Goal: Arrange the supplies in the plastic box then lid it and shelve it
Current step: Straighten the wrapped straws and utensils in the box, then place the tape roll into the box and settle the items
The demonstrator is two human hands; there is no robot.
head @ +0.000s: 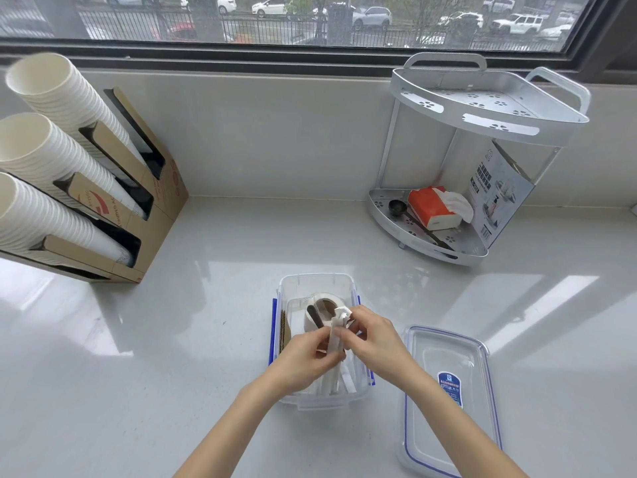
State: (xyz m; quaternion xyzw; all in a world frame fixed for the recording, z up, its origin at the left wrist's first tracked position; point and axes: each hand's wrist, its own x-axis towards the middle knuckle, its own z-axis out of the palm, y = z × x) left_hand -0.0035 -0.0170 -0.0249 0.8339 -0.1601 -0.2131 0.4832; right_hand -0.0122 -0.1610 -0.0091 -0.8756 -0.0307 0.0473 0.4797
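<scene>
A clear plastic box [315, 282] with blue side clips stands open on the white counter in front of me. Inside it lie a white tape roll [327, 301], a dark stick, brown card pieces at the left wall and several white paper-wrapped sticks [336, 341]. My left hand [305, 360] and my right hand [374, 339] are both over the box, pinching that bundle of wrapped sticks between them. The box's clear lid [451, 401] with a blue seal and a blue label lies flat on the counter to the right of the box.
A white two-tier corner shelf [482, 108] stands at the back right; its lower tier holds an orange tissue pack [431, 207], a dark scoop and a printed card. Cardboard holders with paper cup stacks [62, 160] fill the left side. A window runs along the back.
</scene>
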